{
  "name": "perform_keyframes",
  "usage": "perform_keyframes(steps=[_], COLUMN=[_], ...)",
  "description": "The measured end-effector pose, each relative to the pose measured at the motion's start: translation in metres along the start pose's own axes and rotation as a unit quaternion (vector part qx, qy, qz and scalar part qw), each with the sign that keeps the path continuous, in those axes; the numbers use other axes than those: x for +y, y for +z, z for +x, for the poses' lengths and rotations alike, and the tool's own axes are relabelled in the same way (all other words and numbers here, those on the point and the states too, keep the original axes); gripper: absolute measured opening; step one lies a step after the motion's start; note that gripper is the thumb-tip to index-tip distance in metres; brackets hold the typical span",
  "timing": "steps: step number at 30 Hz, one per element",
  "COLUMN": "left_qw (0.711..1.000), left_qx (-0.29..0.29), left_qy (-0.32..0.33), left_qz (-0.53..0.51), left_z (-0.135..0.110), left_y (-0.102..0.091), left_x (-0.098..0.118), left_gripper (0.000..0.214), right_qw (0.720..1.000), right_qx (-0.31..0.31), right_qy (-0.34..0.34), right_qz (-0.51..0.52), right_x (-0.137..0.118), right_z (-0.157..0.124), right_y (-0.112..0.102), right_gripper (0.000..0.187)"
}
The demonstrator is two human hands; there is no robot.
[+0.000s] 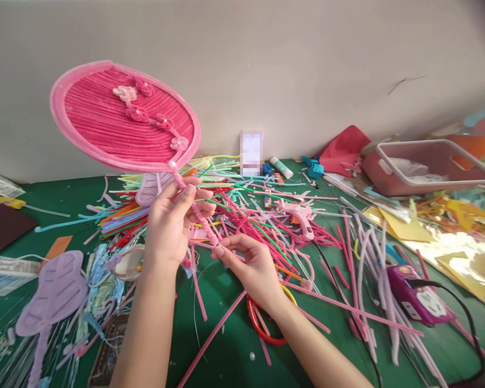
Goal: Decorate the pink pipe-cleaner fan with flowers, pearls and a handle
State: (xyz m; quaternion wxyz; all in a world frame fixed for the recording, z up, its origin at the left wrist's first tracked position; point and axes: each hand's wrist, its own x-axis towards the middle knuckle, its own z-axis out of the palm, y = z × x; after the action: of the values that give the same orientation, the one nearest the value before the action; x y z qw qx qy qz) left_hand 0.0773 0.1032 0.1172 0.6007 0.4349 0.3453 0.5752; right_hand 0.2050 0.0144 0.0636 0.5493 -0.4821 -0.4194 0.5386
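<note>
A pink round fan (92, 116) made of fuzzy pipe cleaners is raised at the left, tilted. Small pipe-cleaner flowers (137, 113) with pearl centres run across its face. My left hand (172, 221) is closed round its wrapped pink handle. At the handle's lower tip, my right hand (248, 264) pinches with thumb and forefinger. Something small and whitish shows at those fingertips, too small to name, and a fine thread or wire hangs below. Behind both hands lies a heap of coloured pipe cleaners (242, 215).
Red-handled scissors or a ring (267, 337) lie under my right forearm. A pink glue gun (303, 218) rests on the heap, its cord running forward. Further right are a purple power socket (422, 296) and a pink bin (408, 186). A lilac fan (52, 293) lies left.
</note>
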Motion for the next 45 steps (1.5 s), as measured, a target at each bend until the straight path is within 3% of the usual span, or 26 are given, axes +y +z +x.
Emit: perform_keyframes(steps=[11, 18, 24, 29, 32, 35, 42, 45], left_qw=[1.000, 1.000, 0.997, 0.991, 0.988, 0.987, 0.990, 0.993], left_qx=[-0.001, 0.005, -0.027, -0.091, -0.116, -0.116, -0.074, -0.058], left_qy=[-0.005, 0.000, 0.006, -0.031, -0.057, -0.071, -0.087, -0.098], left_qz=[0.005, 0.024, 0.069, 0.089, 0.090, 0.085, 0.080, 0.039], left_z=[0.000, -0.001, -0.002, -0.001, -0.004, -0.010, -0.020, -0.034], left_y=[-0.001, 0.000, 0.001, 0.002, 0.000, -0.005, -0.024, -0.031], left_x=[0.001, 0.005, 0.016, 0.019, 0.013, 0.005, 0.003, -0.001], left_gripper=[0.025, 0.028, 0.027, 0.034, 0.039, 0.043, 0.047, 0.070], right_qw=[1.000, 0.998, 0.988, 0.967, 0.973, 0.984, 0.993, 0.994], right_qx=[-0.004, -0.009, 0.021, -0.011, -0.077, -0.121, -0.115, -0.104], right_qy=[-0.006, -0.014, -0.104, -0.195, -0.153, -0.088, -0.008, 0.018], right_qz=[-0.021, -0.062, -0.113, -0.161, -0.151, -0.101, -0.008, 0.019], right_x=[0.000, 0.002, -0.037, -0.084, -0.093, -0.083, -0.067, -0.073], right_z=[-0.001, -0.002, 0.026, 0.065, 0.079, 0.084, 0.086, 0.085], right_y=[0.000, -0.013, -0.021, -0.010, 0.001, 0.011, 0.026, 0.029], right_gripper=[0.025, 0.032, 0.029, 0.030, 0.025, 0.026, 0.034, 0.032])
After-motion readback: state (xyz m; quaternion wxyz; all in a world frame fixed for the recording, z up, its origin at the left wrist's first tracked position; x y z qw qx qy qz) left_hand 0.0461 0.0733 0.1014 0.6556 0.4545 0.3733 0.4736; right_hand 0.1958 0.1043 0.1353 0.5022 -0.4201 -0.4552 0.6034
